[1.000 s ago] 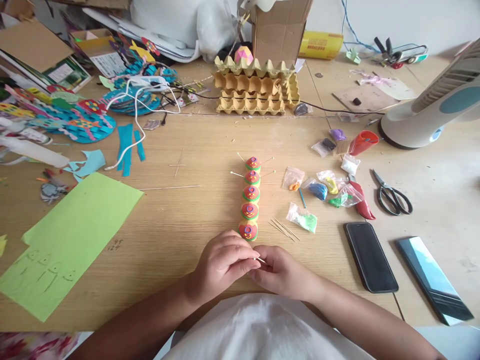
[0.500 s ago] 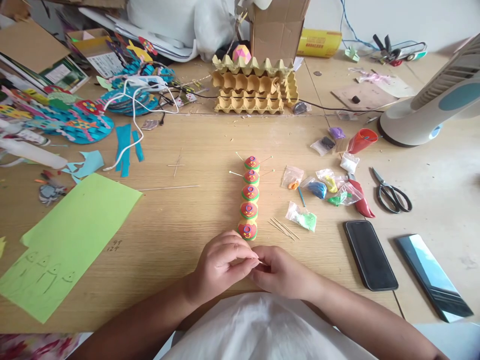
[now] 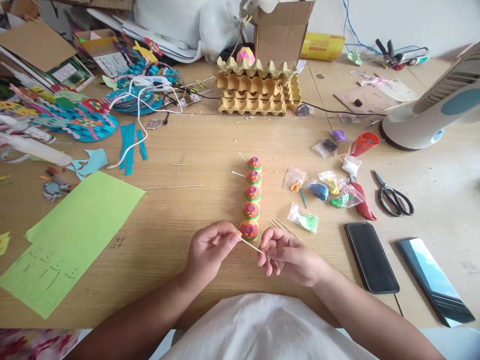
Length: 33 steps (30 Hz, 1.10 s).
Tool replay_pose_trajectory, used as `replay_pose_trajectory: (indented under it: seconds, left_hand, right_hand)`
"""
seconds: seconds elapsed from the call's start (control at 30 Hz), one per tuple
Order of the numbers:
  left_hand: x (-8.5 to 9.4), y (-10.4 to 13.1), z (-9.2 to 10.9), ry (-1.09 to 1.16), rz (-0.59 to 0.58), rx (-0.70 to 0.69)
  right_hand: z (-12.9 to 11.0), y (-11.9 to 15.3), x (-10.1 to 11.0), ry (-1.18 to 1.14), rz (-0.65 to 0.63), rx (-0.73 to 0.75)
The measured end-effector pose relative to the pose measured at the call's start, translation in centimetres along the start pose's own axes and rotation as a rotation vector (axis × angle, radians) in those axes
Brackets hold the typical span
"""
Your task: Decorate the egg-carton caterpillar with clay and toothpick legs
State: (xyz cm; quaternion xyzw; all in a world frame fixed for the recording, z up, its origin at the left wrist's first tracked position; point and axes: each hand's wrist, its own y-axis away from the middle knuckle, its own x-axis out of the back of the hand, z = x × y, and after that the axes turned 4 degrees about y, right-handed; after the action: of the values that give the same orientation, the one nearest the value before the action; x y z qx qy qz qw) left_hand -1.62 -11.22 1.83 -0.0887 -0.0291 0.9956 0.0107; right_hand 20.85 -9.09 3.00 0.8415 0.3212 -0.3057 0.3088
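My left hand (image 3: 212, 250) pinches one end of a thin wooden toothpick (image 3: 251, 245) between thumb and fingertips. The toothpick slants down to the right, its other end by the fingertips of my right hand (image 3: 287, 255). That hand's fingers are loosely curled and apart; whether they touch the tip I cannot tell. Just beyond the hands lies an egg-carton strip with several red domes (image 3: 251, 210), each with a clay face and green rim. The two farthest domes carry toothpick feelers with pale tips (image 3: 233, 172). More toothpicks (image 3: 285, 228) lie right of the strip.
To the right are a light green clay bag (image 3: 303, 218), a blue clay bag (image 3: 318, 190), scissors (image 3: 393, 195) and two phones (image 3: 372, 257). Green paper (image 3: 82, 230) lies left. Egg cartons (image 3: 255, 95) are stacked at the back; a white fan (image 3: 416, 120) stands right.
My hands have moved apart, leaving the toothpick in view in my left fingers. My right fingers have loosened and spread. The view has shifted slightly.
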Motion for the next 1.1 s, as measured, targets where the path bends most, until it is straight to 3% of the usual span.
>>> replay_pose_trajectory:
  seconds: [0.5, 0.73, 0.9, 1.0, 1.1]
  left_hand:
    - [-0.1, -0.3, 0.1, -0.023, 0.039, 0.068]
    - [-0.2, -0.2, 0.2, -0.021, 0.025, 0.066]
    - [-0.1, -0.1, 0.0, -0.079, 0.011, 0.048]
    - [-0.2, -0.1, 0.1, -0.077, -0.003, 0.017]
    - [-0.4, -0.1, 0.3, -0.082, -0.003, 0.002]
  right_hand:
    - [-0.2, -0.1, 0.5, 0.026, 0.132, -0.006]
    - [0.5, -0.2, 0.3, 0.197, 0.228, 0.025]
    - [0.6, 0.0, 0.0, 0.264, 0.209, -0.035]
    - [0.6, 0.1, -0.2, 0.271, 0.169, 0.001]
    - [0.4, 0.1, -0.7, 0.430, 0.200, 0.108]
